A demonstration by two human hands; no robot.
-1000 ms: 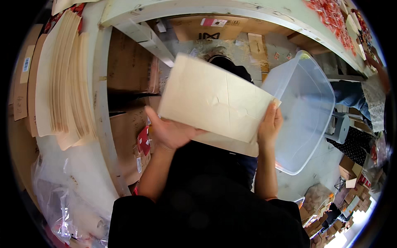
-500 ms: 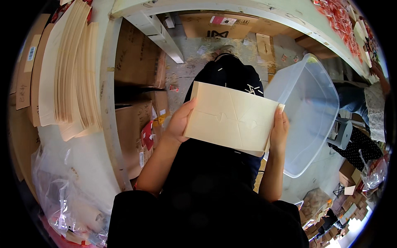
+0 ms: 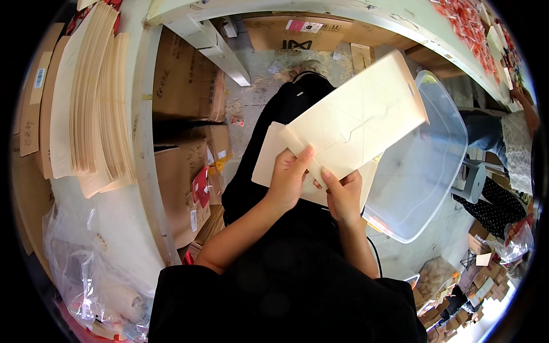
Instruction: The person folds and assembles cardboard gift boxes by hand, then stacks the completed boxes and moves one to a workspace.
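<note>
A thin pale wooden sheet (image 3: 366, 117) with fine cut lines across its face slants up and to the right over my lap. My left hand (image 3: 290, 177) pinches its near left corner, thumb on top. Close beside it, my right hand (image 3: 344, 197) grips the near edge, its thumb also on the face. Between the two thumbs a small opening shows fingertips. Underneath lies a second pale sheet (image 3: 267, 153), mostly covered by the first and by my hands; whether my fingers also hold it is hidden.
A translucent plastic bin (image 3: 423, 188) stands at my right. On the left table are a stack of pale sheets (image 3: 94, 108) and clear plastic bags (image 3: 74, 263). Cardboard boxes (image 3: 186, 80) sit under the tables. Another person's legs (image 3: 486, 137) show at far right.
My hands have come from the sheet's opposite sides to its near corner. The upper sheet has swung up to the right, uncovering part of the second one below.
</note>
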